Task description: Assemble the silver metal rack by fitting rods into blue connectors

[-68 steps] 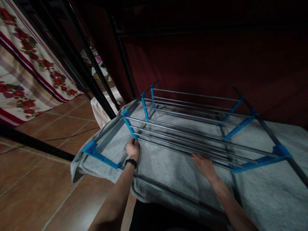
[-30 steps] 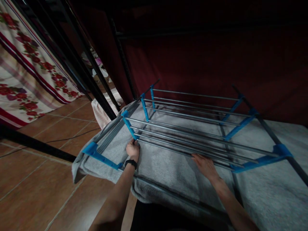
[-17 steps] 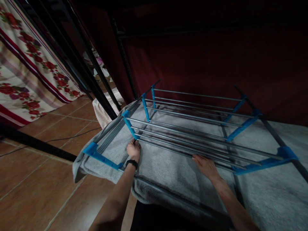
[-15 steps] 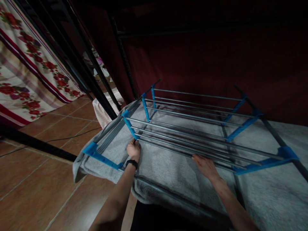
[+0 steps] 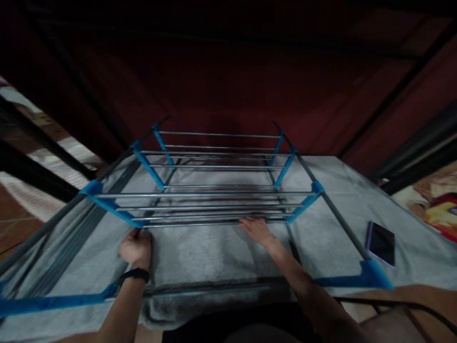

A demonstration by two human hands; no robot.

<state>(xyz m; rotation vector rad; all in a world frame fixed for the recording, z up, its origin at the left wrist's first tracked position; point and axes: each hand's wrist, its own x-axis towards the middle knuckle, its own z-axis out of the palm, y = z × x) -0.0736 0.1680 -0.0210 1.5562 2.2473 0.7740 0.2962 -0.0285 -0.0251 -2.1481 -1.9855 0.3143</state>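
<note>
A metal rack (image 5: 232, 194) of thin grey rods joined by blue plastic brackets (image 5: 117, 209) lies on its side on a grey blanket. My left hand (image 5: 136, 247), with a black band at the wrist, is closed around a dark lower pole, right by the end of a blue bracket. The pole is mostly hidden under the fingers. Toward the right end of the lowest rod, my right hand (image 5: 255, 228) lies with its fingers stretched out and their tips touching the rod. Its thumb is hard to make out.
The grey blanket (image 5: 203, 255) covers the surface under the rack. A phone (image 5: 381, 243) lies on it at the right. Black metal posts (image 5: 39, 171) stand at the left, and a dark red curtain (image 5: 221, 95) hangs behind. A black cable (image 5: 403, 304) runs at the lower right.
The view has swung to the right, bringing the phone and the rack's right side into sight. My hands stay at about the same places on the rack.
</note>
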